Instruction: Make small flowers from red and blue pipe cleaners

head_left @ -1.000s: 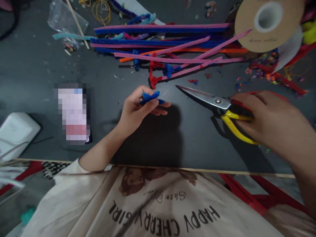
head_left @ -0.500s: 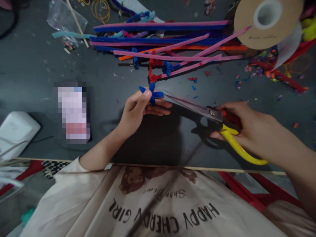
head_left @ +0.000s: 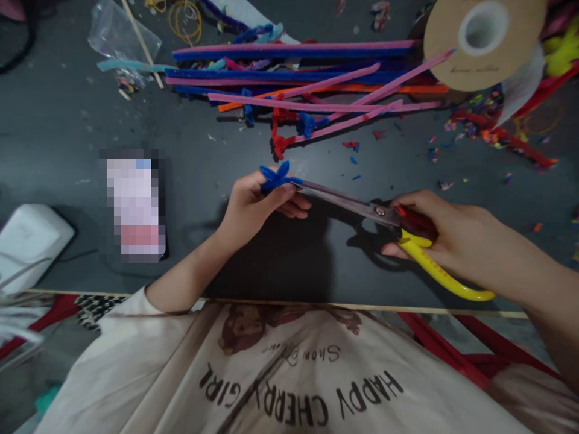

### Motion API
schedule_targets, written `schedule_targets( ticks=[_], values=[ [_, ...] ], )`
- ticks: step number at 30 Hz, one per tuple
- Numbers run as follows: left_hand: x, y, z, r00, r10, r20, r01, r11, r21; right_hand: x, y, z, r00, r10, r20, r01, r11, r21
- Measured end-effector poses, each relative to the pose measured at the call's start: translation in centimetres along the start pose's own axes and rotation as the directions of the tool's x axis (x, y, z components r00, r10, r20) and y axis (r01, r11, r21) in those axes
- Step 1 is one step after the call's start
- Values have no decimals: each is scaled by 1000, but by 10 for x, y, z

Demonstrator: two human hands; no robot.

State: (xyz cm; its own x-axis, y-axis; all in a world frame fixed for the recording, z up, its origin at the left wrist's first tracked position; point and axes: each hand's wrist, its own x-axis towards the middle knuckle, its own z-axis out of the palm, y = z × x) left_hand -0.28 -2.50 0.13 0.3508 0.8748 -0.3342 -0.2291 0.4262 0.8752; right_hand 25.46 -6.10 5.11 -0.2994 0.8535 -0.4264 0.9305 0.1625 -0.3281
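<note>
Pinched between the thumb and fingers of my left hand [head_left: 257,205] is a small blue pipe-cleaner flower [head_left: 275,176] with pointed petals. Part of it is hidden behind my thumb. My right hand [head_left: 456,241] grips scissors [head_left: 380,212] by their handles, one yellow and one dark red. The narrow metal blades point left, and their tips meet the flower's right-hand petal beside my left thumb. Just beyond my left hand lies a bent red pipe-cleaner piece [head_left: 280,144] with a blue one [head_left: 307,125] near it.
Pink, blue and orange pipe cleaners [head_left: 316,107] lie across the back of the dark table [head_left: 194,181]. A ribbon spool [head_left: 441,45] stands at back right, with fuzzy scraps [head_left: 493,129] around it. At left are a blurred-out phone [head_left: 138,208], a white box [head_left: 36,241] and a plastic bag [head_left: 122,36].
My left hand has turned the blue flower and its thumb has shifted right. The scissors have moved left, so their tips now meet a petal.
</note>
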Motion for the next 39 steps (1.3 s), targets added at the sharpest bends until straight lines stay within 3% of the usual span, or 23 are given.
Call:
schedule_targets(
  ticks=[14,24,34,39],
  values=[
    [0,-1,-1,999,42,16,-41,997,-68,3,-2,-1,995,-19,93,16,999,30],
    [1,-4,-3,995,96,33,-92,991,-96,4,1,3,995,-85,49,87,996,-34],
    [0,-2,-2,998,61,-9,-62,995,-76,5,4,7,986,-166,-28,165,985,-48],
    [0,-3,-2,997,72,5,-72,995,-73,3,4,4,992,-124,21,125,990,-69]
  ],
)
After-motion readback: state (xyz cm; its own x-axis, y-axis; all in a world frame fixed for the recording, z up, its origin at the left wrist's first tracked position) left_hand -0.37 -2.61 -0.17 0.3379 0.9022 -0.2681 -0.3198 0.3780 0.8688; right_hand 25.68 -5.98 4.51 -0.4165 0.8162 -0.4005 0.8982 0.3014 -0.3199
